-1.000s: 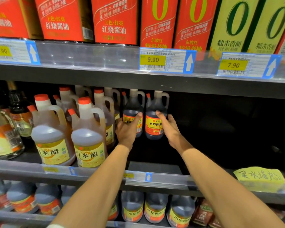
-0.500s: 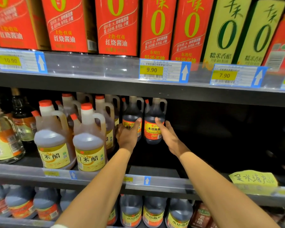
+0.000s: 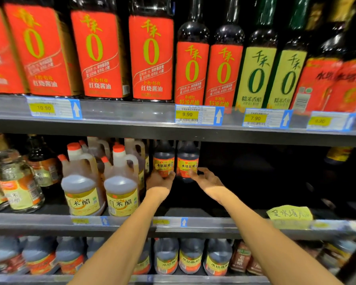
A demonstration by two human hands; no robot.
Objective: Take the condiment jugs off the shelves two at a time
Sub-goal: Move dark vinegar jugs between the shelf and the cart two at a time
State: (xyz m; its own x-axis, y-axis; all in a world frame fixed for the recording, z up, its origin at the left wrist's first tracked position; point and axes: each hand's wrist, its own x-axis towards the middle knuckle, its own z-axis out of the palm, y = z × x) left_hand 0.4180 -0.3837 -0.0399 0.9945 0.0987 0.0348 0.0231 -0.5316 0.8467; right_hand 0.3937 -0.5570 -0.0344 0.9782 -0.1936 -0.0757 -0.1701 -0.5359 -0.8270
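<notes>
Two dark vinegar jugs with red-yellow labels stand side by side at the back of the middle shelf: the left dark jug (image 3: 163, 159) and the right dark jug (image 3: 187, 161). My left hand (image 3: 160, 180) cups the base of the left dark jug, thumb on its front, fingers hidden behind it. My right hand (image 3: 206, 178) is at the right dark jug's lower right side. Its thumb touches the label and its fingers are spread apart. The upper shelf edge hides both jug tops.
Pale rice vinegar jugs with orange caps (image 3: 121, 188) crowd the shelf just left of my left arm. The shelf space right of the dark jugs is dark and bare, with a yellow handwritten note (image 3: 289, 213) on the rail. Tall bottles (image 3: 151, 58) line the shelf above; more dark jugs (image 3: 190, 257) stand below.
The view has tilted upward, showing more of the top shelf. My left hand has settled lower around its jug's base. My right hand's fingers have spread beside the other jug.
</notes>
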